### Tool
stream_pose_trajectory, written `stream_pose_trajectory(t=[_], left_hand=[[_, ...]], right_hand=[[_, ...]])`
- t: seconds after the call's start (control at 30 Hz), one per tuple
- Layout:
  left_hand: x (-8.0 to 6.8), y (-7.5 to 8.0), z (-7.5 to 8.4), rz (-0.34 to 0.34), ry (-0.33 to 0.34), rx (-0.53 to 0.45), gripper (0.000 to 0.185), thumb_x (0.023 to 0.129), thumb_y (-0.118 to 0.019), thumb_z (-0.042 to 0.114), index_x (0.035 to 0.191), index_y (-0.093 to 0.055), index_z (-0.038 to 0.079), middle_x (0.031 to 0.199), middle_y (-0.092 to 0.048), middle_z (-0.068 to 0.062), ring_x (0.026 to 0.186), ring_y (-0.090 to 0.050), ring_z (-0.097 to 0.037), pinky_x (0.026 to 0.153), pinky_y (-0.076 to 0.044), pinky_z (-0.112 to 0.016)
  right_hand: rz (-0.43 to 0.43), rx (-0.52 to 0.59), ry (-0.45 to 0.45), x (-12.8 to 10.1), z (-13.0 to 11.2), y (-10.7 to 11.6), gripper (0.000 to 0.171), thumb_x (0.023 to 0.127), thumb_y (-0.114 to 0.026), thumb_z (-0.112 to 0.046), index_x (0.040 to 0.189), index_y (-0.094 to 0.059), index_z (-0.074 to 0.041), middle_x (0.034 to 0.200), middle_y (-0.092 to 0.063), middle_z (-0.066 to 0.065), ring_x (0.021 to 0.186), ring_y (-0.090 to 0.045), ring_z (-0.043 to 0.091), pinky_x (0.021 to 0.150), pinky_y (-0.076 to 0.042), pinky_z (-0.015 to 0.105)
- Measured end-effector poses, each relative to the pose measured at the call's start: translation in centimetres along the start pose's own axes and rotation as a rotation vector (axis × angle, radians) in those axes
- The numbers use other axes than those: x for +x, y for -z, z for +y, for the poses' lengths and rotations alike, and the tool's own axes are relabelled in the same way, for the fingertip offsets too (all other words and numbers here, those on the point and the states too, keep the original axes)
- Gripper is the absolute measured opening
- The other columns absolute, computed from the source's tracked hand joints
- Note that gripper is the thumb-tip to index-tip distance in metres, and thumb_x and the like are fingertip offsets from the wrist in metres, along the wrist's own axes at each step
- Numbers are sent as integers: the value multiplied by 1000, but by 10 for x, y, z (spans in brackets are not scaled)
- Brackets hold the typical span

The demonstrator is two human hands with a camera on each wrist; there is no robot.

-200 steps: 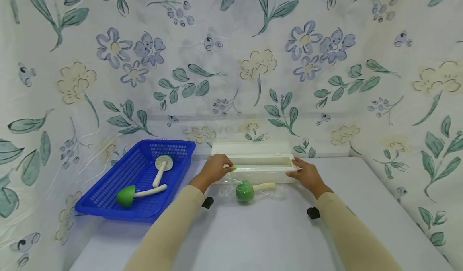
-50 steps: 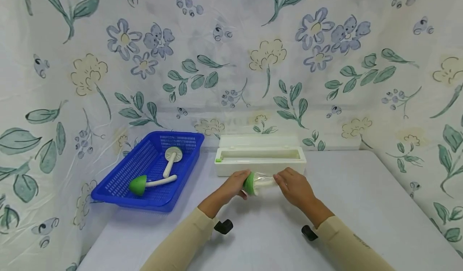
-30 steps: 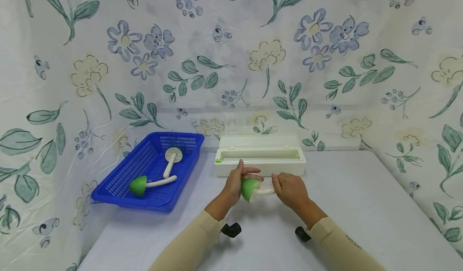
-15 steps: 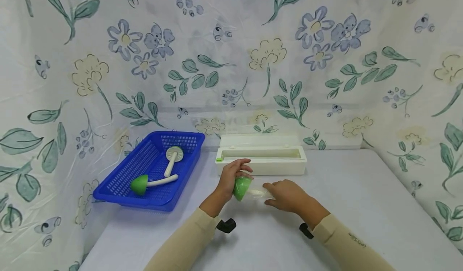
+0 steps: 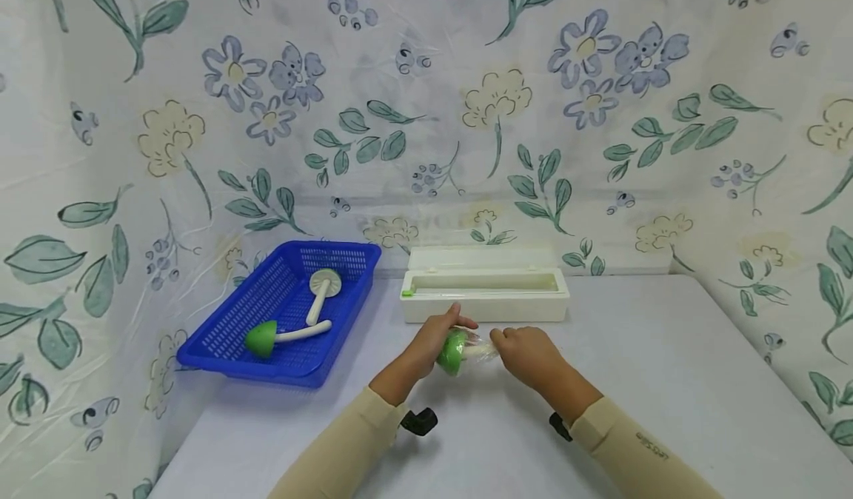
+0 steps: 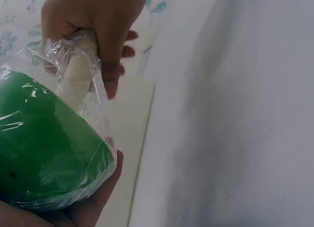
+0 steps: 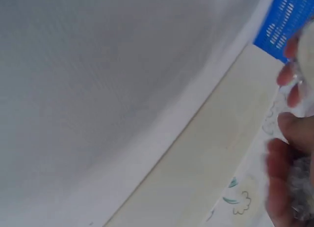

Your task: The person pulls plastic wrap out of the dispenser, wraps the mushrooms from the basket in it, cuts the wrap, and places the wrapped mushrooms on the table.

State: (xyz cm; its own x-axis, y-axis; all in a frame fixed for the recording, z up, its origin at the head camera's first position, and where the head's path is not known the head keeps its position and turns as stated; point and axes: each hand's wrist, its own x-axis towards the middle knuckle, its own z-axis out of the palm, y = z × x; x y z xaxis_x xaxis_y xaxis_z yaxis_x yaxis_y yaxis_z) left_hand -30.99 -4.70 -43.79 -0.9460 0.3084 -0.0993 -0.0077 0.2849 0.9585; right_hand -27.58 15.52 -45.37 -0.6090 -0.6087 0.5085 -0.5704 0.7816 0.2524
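Fingers (image 5: 445, 321) of left hand (image 5: 429, 340) curl round green cap of toy mushroom (image 5: 453, 352), wrapped in cling film; right hand (image 5: 523, 351) pinches stem end, just above desk (image 5: 666, 380), near wrap dispenser (image 5: 485, 294).

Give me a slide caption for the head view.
Left hand and right hand hold a film-wrapped green toy mushroom before a white dispenser box.

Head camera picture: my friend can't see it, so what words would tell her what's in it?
Two hands hold a green-capped toy mushroom wrapped in clear film above a white table: the left hand grips the cap and the right hand grips the stem. Behind them sits an open white film box, and a blue basket holds two more toy mushrooms.
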Motion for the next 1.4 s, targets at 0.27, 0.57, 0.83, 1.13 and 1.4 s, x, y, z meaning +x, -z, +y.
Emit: stream_pose_trajectory(t=[0.27,0.57,0.83,1.13,1.4], left_hand=[[-1,-10,2,108,-86,-82,41,106,-40,25,127,-60,-4,99,-72,-11,92,-67,-19,79,-50,-30],[-3,-4,8,21,-133,-263,47,107,-31,26,149,-31,3,130,-60,-15,118,-57,-27,101,-39,-47],[-2,-7,3,22,-99,-361,71,103,-24,56,143,-42,0,138,-50,-22,113,-56,-26,92,-46,-41],[2,-7,5,268,-92,-300,40,100,-54,28,126,-62,-1,124,-62,-13,95,-59,-15,73,-48,-25],[0,-3,8,287,-140,-277,30,100,-51,17,117,-69,1,118,-66,-11,96,-60,-17,71,-50,-26]], right_hand=[[18,10,-160,1,-6,-2,22,72,-76,-9,71,-54,-11,57,-57,-1,42,-48,12,40,-40,29],[235,-25,-191,-3,5,-4,26,71,-78,-2,70,-53,-6,61,-63,6,45,-57,19,38,-44,31],[244,-29,-124,-1,8,-6,14,79,-72,-1,86,-60,3,72,-55,10,59,-54,21,51,-47,28],[136,323,-221,-2,-3,-4,54,78,-74,-13,125,-57,7,106,-59,12,92,-57,26,79,-51,38],[46,1019,-737,2,1,0,51,105,-39,-41,115,-68,0,93,-69,11,77,-66,28,64,-54,41]])
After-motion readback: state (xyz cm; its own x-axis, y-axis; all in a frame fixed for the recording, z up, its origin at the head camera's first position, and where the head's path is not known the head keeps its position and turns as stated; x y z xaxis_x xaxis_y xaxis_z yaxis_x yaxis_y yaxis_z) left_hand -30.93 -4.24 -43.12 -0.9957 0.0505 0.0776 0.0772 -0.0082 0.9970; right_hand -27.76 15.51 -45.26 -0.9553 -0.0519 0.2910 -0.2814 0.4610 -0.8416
